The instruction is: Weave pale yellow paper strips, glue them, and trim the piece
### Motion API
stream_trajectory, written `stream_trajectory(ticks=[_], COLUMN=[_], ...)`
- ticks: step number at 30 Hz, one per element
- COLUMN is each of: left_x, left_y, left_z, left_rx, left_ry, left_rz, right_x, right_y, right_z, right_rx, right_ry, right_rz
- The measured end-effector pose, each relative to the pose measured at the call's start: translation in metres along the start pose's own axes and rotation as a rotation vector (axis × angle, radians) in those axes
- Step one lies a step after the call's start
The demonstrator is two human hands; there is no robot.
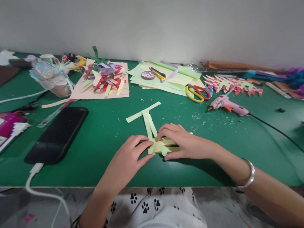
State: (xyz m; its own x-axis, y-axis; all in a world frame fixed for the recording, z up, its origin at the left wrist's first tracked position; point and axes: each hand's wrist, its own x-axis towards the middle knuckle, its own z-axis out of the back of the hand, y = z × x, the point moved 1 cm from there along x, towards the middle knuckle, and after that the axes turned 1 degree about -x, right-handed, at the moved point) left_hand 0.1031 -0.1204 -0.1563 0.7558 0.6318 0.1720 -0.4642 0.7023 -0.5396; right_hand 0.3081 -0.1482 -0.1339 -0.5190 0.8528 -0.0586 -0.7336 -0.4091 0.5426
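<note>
The interlaced pale yellow-green paper strips (157, 149) lie at the near edge of the green tabletop (114, 174), straight in front of me. My left hand (131, 156) holds their nine o'clock end, fingertips on top and thumb at the near corner; my right hand (185, 141) holds them from three o'clock, fingers bent over the far side, thumb at the near edge. Toward twelve, two uprights (146, 125) run out to a loose crosswise strip (133, 118). Farther off at twelve, a utility knife (162, 77) and a small round case (148, 75) rest on pale green paper sheets (141, 82). Yellow-and-red handled scissors (194, 93) sit at one; just past two, a pink glue gun (227, 105) lies in front of a red-and-white checked paper strip (245, 86). Mixed paper scraps (109, 78) are heaped at eleven, and a wrapped bouquet (51, 78) lies at ten. Between nine and ten is a black smartphone (58, 136), its screen dark, a white cable (36, 169) plugged in.
</note>
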Motion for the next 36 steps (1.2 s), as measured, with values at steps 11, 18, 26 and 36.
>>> stream_trajectory(ticks=[11, 18, 26, 36], left_x=[-0.002, -0.002, -0.003, -0.003], left_y=[-0.001, -0.002, -0.001, -0.004], left_z=[0.0, 0.0, -0.002, -0.001], left_rx=[0.005, 0.039, 0.089, 0.009], left_ry=[0.033, 0.006, 0.023, 0.011], left_rz=[-0.05, -0.075, -0.103, -0.123], right_x=[-0.009, -0.006, -0.005, 0.002], right_y=[-0.005, -0.003, -0.002, 0.0], right_z=[0.005, 0.001, -0.001, -0.011], right_rx=[-0.027, -0.069, -0.083, -0.13], right_ry=[0.017, -0.003, -0.037, -0.094], right_rz=[-0.002, 0.039, 0.069, 0.088])
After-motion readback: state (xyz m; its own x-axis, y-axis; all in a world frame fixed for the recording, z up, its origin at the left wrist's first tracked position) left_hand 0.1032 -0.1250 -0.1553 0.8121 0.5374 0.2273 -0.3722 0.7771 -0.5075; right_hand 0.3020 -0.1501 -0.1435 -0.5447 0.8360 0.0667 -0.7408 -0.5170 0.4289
